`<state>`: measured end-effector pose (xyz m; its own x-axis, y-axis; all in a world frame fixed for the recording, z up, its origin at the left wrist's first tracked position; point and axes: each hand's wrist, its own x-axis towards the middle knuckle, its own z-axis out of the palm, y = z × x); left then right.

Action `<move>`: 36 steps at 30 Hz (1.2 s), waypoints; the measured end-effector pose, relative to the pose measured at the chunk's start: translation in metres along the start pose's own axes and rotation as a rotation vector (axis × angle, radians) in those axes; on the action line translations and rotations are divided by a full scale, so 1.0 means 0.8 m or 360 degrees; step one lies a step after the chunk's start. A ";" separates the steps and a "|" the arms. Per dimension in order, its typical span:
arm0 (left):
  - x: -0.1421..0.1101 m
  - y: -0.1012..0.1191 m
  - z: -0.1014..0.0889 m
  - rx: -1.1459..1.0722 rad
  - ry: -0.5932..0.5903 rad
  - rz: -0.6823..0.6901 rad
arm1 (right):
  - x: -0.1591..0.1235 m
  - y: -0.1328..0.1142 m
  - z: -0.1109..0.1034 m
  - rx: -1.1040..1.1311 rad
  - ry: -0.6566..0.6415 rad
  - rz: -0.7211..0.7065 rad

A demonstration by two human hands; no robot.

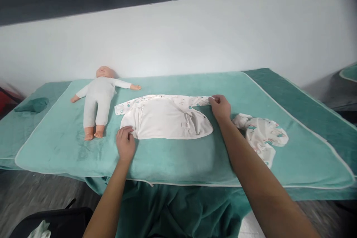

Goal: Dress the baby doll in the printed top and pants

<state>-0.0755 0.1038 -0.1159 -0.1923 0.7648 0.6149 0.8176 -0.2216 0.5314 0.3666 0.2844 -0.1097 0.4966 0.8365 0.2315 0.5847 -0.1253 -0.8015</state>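
Observation:
A white baby top (pixel 167 117) with small prints lies spread flat on a teal towel (pixel 173 156). My left hand (pixel 125 142) pinches its lower left hem, fingers curled on the cloth. My right hand (pixel 221 107) grips the end of the right sleeve, stretched out sideways. A baby doll (pixel 99 98) in a pale bodysuit lies on its back to the left of the top, arms spread.
A crumpled pair of printed baby trousers (pixel 262 135) lies right of my right forearm. A folded dark green cloth (pixel 32 105) sits at the far left. A white wall runs behind the table. A dark bag (pixel 52 223) is on the floor at lower left.

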 end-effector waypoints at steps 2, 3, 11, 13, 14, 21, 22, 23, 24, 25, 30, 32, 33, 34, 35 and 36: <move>-0.001 0.000 -0.001 -0.0014 -0.0007 -0.0002 | -0.001 0.002 0.000 0.0125 -0.0026 -0.0034; -0.001 0.000 -0.001 -0.0017 -0.0008 0.0002 | 0.000 0.003 0.000 0.0193 -0.0034 -0.0043; -0.001 0.000 -0.004 -0.0052 -0.0032 0.0046 | 0.010 0.016 -0.001 0.0858 0.0021 -0.0142; -0.001 -0.001 -0.004 -0.0026 -0.0046 0.0049 | 0.008 0.016 0.000 0.0808 0.0015 -0.0170; -0.001 -0.001 -0.003 -0.0011 -0.0056 0.0050 | 0.007 0.014 0.000 0.0746 0.0033 -0.0172; 0.000 0.000 -0.003 0.0023 -0.0093 0.0035 | -0.003 0.001 -0.004 0.0140 0.0213 0.0022; 0.000 0.001 -0.003 0.0023 -0.0098 0.0030 | -0.004 0.000 -0.005 0.0106 0.0156 0.0036; 0.001 0.001 -0.002 0.0025 -0.0103 0.0026 | -0.004 -0.001 -0.005 0.0059 0.0105 0.0042; 0.001 0.001 -0.002 0.0032 -0.0111 0.0022 | -0.005 -0.001 -0.005 0.0011 0.0078 0.0043; 0.001 0.001 -0.002 0.0042 -0.0115 0.0019 | -0.005 -0.002 -0.006 -0.0032 0.0078 0.0040; 0.000 0.001 -0.003 0.0071 -0.0137 0.0025 | -0.006 -0.002 -0.006 -0.0214 0.0045 0.0056; 0.000 0.000 -0.003 0.0077 -0.0138 0.0036 | -0.007 -0.004 -0.007 -0.0251 -0.0034 0.0061; 0.000 0.000 -0.003 0.0084 -0.0134 0.0042 | -0.007 -0.006 -0.008 -0.0249 -0.0058 0.0066; 0.000 0.000 -0.003 0.0092 -0.0129 0.0047 | -0.008 -0.007 -0.009 -0.0233 -0.0073 0.0070; 0.000 0.000 -0.003 0.0098 -0.0128 0.0049 | -0.008 -0.007 -0.010 -0.0204 -0.0084 0.0065; 0.000 0.001 -0.003 0.0100 -0.0129 0.0048 | -0.008 -0.007 -0.011 -0.0165 -0.0088 0.0051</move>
<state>-0.0763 0.1020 -0.1140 -0.1249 0.8054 0.5794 0.8553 -0.2085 0.4743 0.3657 0.2746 -0.1017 0.4814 0.8591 0.1737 0.6339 -0.2044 -0.7460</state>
